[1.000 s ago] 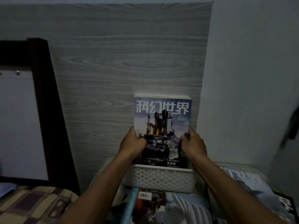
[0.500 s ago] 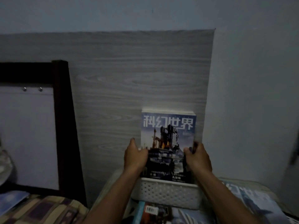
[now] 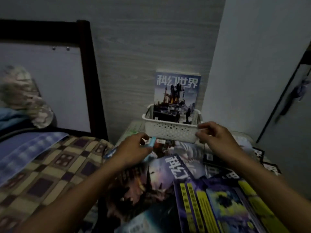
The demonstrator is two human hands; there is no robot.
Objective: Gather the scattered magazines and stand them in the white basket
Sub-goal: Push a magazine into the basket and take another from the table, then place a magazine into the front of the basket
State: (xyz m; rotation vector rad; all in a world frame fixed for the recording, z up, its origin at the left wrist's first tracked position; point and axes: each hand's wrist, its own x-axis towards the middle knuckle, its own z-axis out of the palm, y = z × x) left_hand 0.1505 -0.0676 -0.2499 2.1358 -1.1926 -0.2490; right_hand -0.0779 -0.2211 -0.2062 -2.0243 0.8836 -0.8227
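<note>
Magazines lie scattered over the table's near half, overlapping, glossy covers in dark blues and purples, one with yellow panels at the near right corner. More already stand upright in the basket at the table's far edge, leaning on the wood-grain wall; the front cover shows white lettering. Left hand hovers with fingers curled and partly open over a light-blue spine just before the basket, holding nothing I can confirm. Right hand is loosely pinched beside the basket's right corner, apparently empty. Best to square several copies together by their spines, then lift them as one block.
</note>
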